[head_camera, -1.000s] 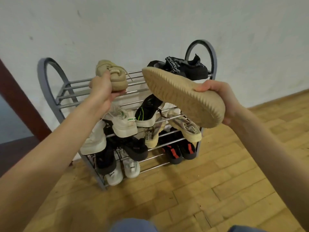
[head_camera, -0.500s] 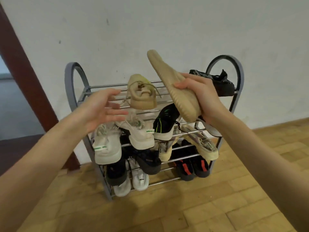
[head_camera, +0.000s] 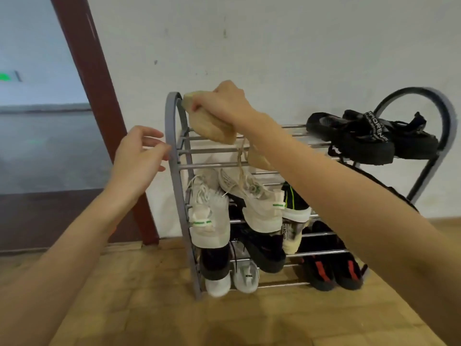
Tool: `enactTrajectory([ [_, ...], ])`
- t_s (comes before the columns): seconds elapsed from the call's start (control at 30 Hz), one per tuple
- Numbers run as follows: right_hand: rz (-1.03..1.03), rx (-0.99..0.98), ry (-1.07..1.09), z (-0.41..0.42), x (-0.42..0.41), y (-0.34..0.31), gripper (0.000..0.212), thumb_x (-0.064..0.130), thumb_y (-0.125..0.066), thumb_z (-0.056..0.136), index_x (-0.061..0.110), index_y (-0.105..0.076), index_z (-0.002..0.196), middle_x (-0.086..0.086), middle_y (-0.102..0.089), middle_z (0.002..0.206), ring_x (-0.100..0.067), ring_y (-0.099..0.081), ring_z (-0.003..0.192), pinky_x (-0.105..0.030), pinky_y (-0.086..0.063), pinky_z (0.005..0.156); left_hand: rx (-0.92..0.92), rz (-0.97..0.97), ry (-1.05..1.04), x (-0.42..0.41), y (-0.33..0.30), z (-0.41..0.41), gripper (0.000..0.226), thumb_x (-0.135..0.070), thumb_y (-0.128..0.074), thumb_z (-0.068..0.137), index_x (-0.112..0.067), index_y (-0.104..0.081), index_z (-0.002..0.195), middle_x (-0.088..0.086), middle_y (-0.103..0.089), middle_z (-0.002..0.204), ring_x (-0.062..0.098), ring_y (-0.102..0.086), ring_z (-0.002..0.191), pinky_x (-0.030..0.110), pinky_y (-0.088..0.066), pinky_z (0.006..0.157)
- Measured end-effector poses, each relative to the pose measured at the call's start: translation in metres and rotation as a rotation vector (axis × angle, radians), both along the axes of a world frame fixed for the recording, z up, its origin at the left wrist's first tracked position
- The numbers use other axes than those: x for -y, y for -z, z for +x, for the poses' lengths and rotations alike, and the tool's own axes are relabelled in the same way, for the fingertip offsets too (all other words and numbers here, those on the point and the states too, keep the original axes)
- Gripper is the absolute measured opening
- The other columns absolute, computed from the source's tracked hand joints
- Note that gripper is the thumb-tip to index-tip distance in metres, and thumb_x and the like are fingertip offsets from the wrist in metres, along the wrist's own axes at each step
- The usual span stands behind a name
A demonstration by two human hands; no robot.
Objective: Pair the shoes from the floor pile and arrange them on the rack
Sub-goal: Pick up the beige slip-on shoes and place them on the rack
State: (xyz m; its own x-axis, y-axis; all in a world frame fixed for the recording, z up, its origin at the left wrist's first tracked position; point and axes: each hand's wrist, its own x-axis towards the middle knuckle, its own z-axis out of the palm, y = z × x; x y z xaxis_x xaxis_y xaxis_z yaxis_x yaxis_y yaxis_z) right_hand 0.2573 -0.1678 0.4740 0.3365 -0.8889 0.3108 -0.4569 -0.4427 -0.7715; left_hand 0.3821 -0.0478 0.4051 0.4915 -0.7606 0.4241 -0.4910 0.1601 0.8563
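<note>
One tan shoe (head_camera: 212, 126) gripped, rack (head_camera: 174, 171) edge

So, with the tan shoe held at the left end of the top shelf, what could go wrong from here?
1. The right hand holds the tan shoe tilted against the rack's left arch; released so, it may slide off.
2. A second tan shoe lies partly hidden under the forearm, which could knock it off the bars.
3. Loose laces hang down toward the white sneakers and could snag.
</note>
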Motion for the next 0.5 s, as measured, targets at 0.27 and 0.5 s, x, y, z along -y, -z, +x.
enactTrajectory([
  [0.27, -0.023, -0.245, -0.016, 0.020, -0.004, 0.036, 0.029, 0.036, -0.051, 0.082, 0.017, -0.045, 0.063, -0.011, -0.057, 0.079, -0.027, -0.054, 0.087, -0.035, -0.044, 0.077, 0.043, -0.062, -0.021, 0.001, -0.002, 0.009, 0.018, -0.010, -0.056, 0.088, -0.017, -0.055, 0.105, 0.010, -0.064, 0.100, 0.022, -0.067, 0.088, 0.039, -0.057, 0.073],
  [0.5, -0.494, -0.441, 0.040, -0.058, -0.037, 0.040, 0.030, 0.026, -0.054, 0.092, 0.012, -0.067, 0.115, -0.016, -0.051, 0.131, -0.029, -0.045, 0.123, -0.036, -0.034, 0.098, 0.570, -0.254, 0.045, -0.004, 0.002, -0.004, 0.024, -0.009, -0.060, 0.088, -0.012, -0.060, 0.112, 0.002, -0.061, 0.109, 0.010, -0.060, 0.096, 0.021, -0.050, 0.086],
])
